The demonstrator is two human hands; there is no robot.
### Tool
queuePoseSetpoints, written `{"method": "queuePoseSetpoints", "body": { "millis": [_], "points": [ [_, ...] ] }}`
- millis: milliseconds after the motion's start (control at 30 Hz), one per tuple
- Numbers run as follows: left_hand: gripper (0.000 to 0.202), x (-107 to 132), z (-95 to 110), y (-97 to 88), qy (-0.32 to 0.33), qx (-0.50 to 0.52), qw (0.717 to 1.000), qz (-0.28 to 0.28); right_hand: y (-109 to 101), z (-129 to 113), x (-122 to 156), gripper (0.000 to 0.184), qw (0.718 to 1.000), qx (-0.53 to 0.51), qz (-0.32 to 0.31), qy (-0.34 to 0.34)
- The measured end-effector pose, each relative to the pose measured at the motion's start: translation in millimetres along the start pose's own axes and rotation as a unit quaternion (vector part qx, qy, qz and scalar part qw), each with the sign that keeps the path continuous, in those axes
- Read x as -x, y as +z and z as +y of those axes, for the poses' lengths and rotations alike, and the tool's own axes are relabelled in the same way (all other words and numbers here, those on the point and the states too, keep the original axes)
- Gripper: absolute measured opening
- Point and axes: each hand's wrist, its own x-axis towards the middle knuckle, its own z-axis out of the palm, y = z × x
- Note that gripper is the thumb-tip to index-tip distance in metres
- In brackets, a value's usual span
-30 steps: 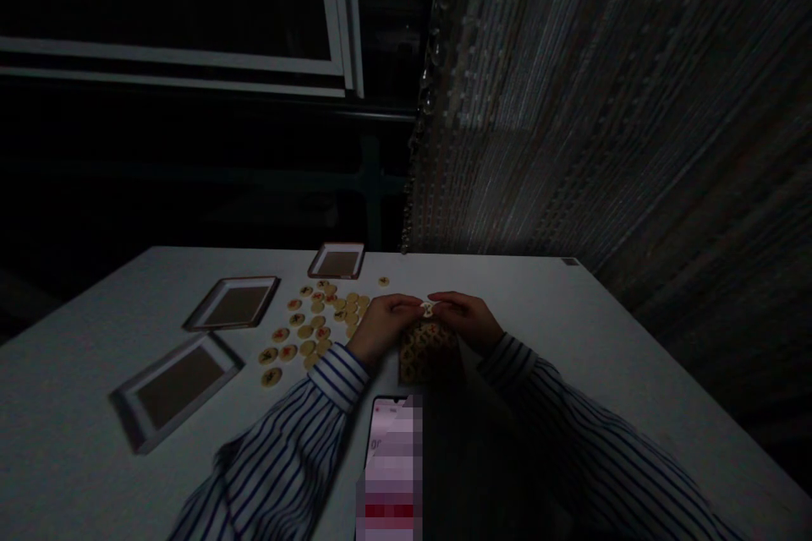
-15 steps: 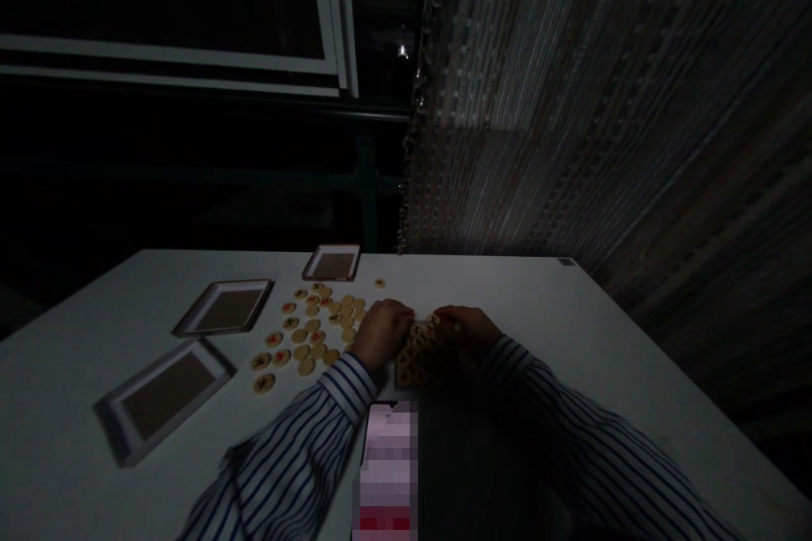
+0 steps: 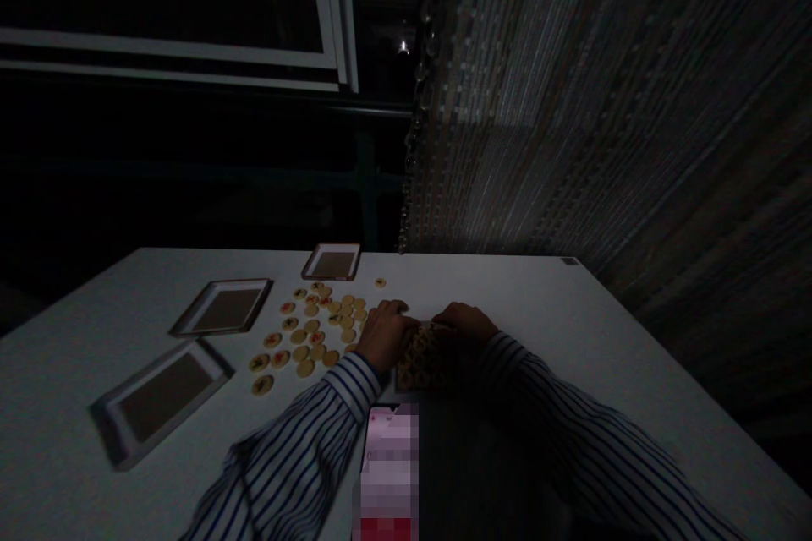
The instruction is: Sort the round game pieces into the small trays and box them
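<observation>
A shallow box (image 3: 401,379) holds rows of round xiangqi pieces (image 3: 421,358), their marks blurred in the dim light. My left hand (image 3: 384,333) reaches over its far left corner; one finger stretches forward, apart from another that touches the pieces at the far edge. From the right, my right hand (image 3: 470,323) bends its closed fingers down onto the far row, at a piece mostly hidden under the fingertips. Loose xiangqi pieces (image 3: 299,336) lie scattered left of my left hand, some face up with red or black marks, others showing plain faces.
Shallow trays or lids stand on the left: a front one (image 3: 166,399), a middle one (image 3: 223,306) and a far one (image 3: 332,260). A lone piece (image 3: 380,282) lies beyond my left hand. A phone (image 3: 388,473) rests near me. A bead curtain (image 3: 507,144) hangs behind the white table (image 3: 609,389).
My right fingers have moved slightly left and down, covering the piece that showed at their tips. My left hand has shifted a little, with one finger lifting away from the others.
</observation>
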Motion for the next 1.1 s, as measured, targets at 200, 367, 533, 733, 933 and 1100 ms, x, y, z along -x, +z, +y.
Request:
{"method": "queuePoseSetpoints", "body": {
  "millis": [200, 367, 533, 733, 933, 1100],
  "points": [
    [0.025, -0.6, -0.7, 1.3, 0.003, -0.013, 1.000, 0.002, -1.5, -0.7, -0.1, 0.032, 1.000, 0.001, 0.001, -0.004],
    [0.024, -0.9, -1.1, 2.6, -0.002, -0.011, 1.000, 0.008, -1.1, 1.2, -1.3, 0.031, 1.000, 0.010, -0.007, -0.005],
    [0.024, -1.1, 1.0, -0.5, -0.004, -0.005, 1.000, -0.004, -0.8, 1.9, -2.0, 0.031, 1.000, 0.009, -0.007, -0.024],
    [0.024, -0.8, 2.1, -2.0, -0.008, -0.003, 1.000, -0.004, -2.6, -2.3, -3.1, 0.028, 0.999, 0.027, -0.022, -0.017],
    [0.025, -0.8, 2.4, -3.1, -0.001, 0.000, 1.000, 0.001, -5.8, -4.4, 0.0, 0.030, 1.000, 0.014, -0.013, -0.007],
    [0.026, 0.0, 1.5, -7.0, -0.015, 0.017, 1.000, 0.019, -6.9, -0.1, 4.4, 0.029, 0.999, -0.008, 0.039, 0.000]
  ]
}}
